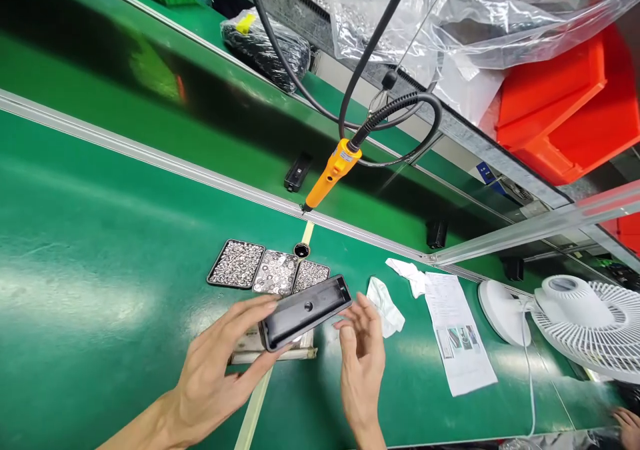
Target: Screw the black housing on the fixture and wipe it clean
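Note:
My left hand grips a black rectangular housing by its left end, thumb below and fingers along the upper edge. The housing is tilted, its hollow side facing me, with a round hole near the middle of its floor. My right hand is at the housing's right end, fingers apart and half curled; whether the fingertips touch it I cannot tell. Beneath the housing lies a pale fixture, mostly hidden. Just beyond are trays of small metal parts: a left tray, a middle tray and a right tray.
An orange electric screwdriver hangs on a cable above the metal rail. A small round black cup stands behind the trays. To the right lie a white cloth, a printed sheet and a fan. Another person's hand shows lower right.

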A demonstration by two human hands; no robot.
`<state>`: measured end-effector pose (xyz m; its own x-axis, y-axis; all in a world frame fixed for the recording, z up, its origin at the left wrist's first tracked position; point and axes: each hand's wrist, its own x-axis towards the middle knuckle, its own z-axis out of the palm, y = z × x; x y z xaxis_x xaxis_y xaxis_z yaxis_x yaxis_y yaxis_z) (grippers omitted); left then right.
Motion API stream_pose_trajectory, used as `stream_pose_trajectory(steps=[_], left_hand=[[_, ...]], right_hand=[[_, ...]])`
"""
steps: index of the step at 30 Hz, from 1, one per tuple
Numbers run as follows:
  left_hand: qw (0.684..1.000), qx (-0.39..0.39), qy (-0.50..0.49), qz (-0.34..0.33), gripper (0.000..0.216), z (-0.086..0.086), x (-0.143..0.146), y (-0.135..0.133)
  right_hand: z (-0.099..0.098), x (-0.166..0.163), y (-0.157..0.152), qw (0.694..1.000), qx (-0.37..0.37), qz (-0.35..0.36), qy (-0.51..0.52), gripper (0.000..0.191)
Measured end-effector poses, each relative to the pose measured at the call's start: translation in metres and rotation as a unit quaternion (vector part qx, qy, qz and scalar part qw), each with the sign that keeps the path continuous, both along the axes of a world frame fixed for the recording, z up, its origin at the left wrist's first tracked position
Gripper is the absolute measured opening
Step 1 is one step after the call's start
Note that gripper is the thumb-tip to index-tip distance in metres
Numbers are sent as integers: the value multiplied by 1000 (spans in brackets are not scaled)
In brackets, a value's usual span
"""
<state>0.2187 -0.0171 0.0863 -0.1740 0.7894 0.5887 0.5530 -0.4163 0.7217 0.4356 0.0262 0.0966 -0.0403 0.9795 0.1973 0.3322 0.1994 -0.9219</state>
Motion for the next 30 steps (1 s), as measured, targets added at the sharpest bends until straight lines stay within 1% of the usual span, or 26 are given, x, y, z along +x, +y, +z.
stream_pose_trajectory(steps=[1, 2, 4, 5, 6, 7, 9, 10, 11, 12, 14, 15, 16, 18, 19, 21, 23, 26, 30], left_hand=[[1000, 24, 15, 8, 63, 0, 6, -1], [998, 48, 38, 8, 64, -1, 13, -3], [992, 98, 84, -16, 57, -3, 26, -8], [988, 118, 95, -33, 53, -4, 32, -11], [985, 130, 100, -54, 52, -4, 36, -14], [984, 130, 99, -72, 52, -4, 39, -16], [986, 106, 79, -97, 54, -1, 39, -19], [990, 91, 60, -94, 53, 2, 36, -18], [994, 70, 36, -81, 52, 5, 31, -16], [997, 40, 12, -63, 53, 9, 25, -12], [998, -43, -20, -45, 66, 17, 12, 1], [993, -93, -20, -62, 74, 21, 7, 8], [987, -130, -21, -97, 75, 25, 3, 15], [974, -167, -28, -148, 64, 29, -2, 26], [972, -174, -36, -152, 58, 29, -4, 29], [973, -186, -48, -130, 51, 26, -5, 31], [973, -195, -46, -115, 49, 18, -6, 26], [974, -198, -12, -106, 48, 3, -10, 11], [976, -194, 32, -96, 49, -14, -14, -6]], right_hand=[[-3, -5, -8, 999, -26, 28, 38, 50], [-5, -11, -16, 994, -41, 71, 73, 57], [-6, -21, -29, 981, -42, 138, 131, 81], [-5, -24, -34, 978, -39, 139, 148, 92], [-3, -27, -36, 980, -39, 123, 151, 98], [0, -27, -36, 984, -41, 97, 141, 98], [8, -21, -31, 994, -40, 48, 93, 85], [13, -15, -26, 996, -42, 47, 68, 78], [18, -8, -21, 996, -48, 68, 45, 74], [22, -1, -16, 993, -57, 105, 22, 72], [31, 11, -5, 981, -63, 184, -14, 71], [34, 15, 0, 974, -55, 218, -30, 68], [36, 18, 5, 969, -39, 240, -44, 64], [35, 21, 16, 969, -13, 243, -50, 55], [32, 21, 21, 972, -6, 229, -45, 52], [23, 21, 28, 979, 3, 199, -43, 52], [12, 21, 32, 979, 17, 197, -51, 51], [3, 22, 31, 968, 28, 239, -77, 50], [4, 23, 28, 951, 11, 290, -104, 54]])
